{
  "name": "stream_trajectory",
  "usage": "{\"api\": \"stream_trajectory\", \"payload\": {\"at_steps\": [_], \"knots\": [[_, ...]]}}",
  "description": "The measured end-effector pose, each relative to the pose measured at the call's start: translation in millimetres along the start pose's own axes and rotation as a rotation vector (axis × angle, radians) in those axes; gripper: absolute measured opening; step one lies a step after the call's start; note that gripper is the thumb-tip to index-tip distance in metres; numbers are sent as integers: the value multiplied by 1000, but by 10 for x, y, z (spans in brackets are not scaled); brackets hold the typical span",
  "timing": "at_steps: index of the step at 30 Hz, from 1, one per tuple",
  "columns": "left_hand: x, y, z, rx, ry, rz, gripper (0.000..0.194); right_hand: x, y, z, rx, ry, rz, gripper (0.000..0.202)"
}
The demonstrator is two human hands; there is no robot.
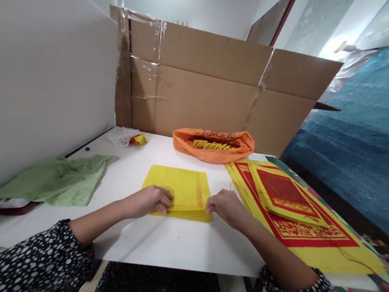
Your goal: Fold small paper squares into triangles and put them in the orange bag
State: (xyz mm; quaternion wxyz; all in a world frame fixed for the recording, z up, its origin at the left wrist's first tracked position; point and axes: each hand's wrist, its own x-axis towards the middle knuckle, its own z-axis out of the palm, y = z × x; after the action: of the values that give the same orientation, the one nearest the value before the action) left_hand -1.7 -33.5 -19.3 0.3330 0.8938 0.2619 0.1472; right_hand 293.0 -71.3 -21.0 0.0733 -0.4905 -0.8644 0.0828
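Observation:
A yellow sheet, cloth or paper, lies flat on the white table in front of me. Its near edge is turned up in a fold, and a darker strip runs along its right side. My left hand has its fingers curled and pressed on the folded part at the near left. At the near right corner, my right hand pinches the fold between thumb and fingers. The underside of the sheet is hidden.
An orange bag holding several folded yellow-red pieces stands behind the sheet. Yellow sheets with red print are stacked at right. A green cloth and a clear plastic bag lie left. Cardboard walls the back.

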Motion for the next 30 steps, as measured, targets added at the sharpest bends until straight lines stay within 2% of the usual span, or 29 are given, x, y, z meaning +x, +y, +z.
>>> {"api": "stream_trajectory", "payload": {"at_steps": [7,15,30], "knots": [[11,-19,8,35,-11,3,18,36,-7,-50,-13,-23,26,24],[29,-71,8,116,-54,-57,11,79,-34,-120,-5,-41,27,19],[13,-90,47,130,-19,-63,14,128,-17,-122,40,-49,43,16]]}}
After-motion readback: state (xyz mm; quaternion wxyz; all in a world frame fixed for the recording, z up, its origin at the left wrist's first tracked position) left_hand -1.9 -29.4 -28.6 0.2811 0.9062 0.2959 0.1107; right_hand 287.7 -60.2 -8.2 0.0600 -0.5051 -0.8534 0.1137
